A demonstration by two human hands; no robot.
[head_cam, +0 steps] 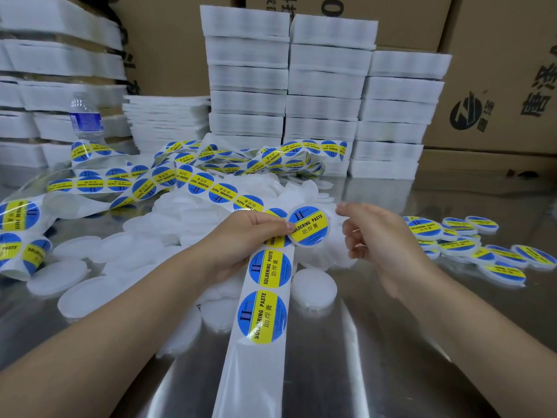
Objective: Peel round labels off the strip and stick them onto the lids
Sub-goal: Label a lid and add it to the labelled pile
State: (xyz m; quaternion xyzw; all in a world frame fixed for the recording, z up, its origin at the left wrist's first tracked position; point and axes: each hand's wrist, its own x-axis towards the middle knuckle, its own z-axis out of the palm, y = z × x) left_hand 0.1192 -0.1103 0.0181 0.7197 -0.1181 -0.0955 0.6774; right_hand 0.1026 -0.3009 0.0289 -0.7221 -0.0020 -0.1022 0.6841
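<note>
Thumb and curled fingers of the left hand (250, 236) clamp a round translucent white plastic lid (309, 226) against the white paper backing strip (262, 321), the thumb tip on the lid's left edge. A blue-and-yellow round label covers the lid's top. The right hand (379, 239) hovers just right of the lid, its fingers loosely curled and apart, gripping nothing. The strip runs from the bottom edge up under the left hand, carrying two more labels (261, 316), then trails off left in loose coils (168, 176). Plain white lids (313, 289) lie heaped on the shiny metal table (391, 357); labelled lids (458, 236) sit piled at right. Behind stand stacked white foam pads (328, 86), brown cardboard boxes (497, 101) and a clear water bottle (86, 116).
</note>
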